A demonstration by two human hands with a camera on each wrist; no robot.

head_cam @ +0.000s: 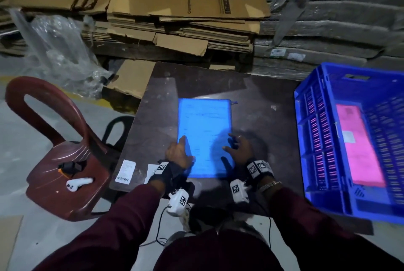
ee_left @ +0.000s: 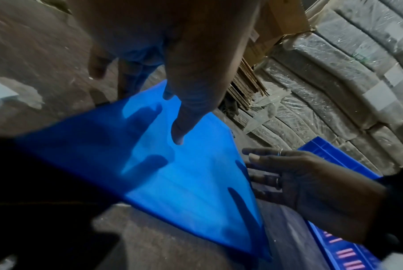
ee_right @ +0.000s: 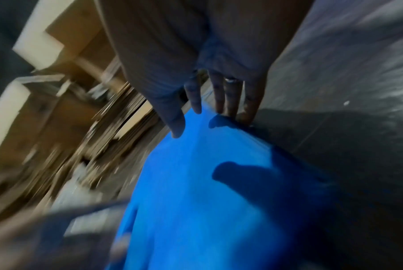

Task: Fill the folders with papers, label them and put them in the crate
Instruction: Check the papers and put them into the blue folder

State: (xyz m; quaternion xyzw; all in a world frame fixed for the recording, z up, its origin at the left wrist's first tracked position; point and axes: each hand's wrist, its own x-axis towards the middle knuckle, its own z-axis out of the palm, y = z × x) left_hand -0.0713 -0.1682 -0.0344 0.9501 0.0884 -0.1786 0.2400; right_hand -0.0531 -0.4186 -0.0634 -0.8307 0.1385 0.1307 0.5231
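Translucent blue folder (head_cam: 204, 137) lies flat on the surface (head_cam: 262, 100), printed paper visible inside. Left hand (head_cam: 178, 152) and right hand (head_cam: 239, 150) rest on its edges, fingers (ee_right: 218, 95) extended, released. Only the head view shows the pink folder (head_cam: 358, 146) in the blue crate (head_cam: 306, 139).

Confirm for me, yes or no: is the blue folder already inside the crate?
No, the blue folder lies flat on the table, while the crate to its right holds only a pink folder.

Dim overall; blue folder (head_cam: 204, 137) glows bright. Hard finger shadows, right wrist view v. blurred, edges warped.
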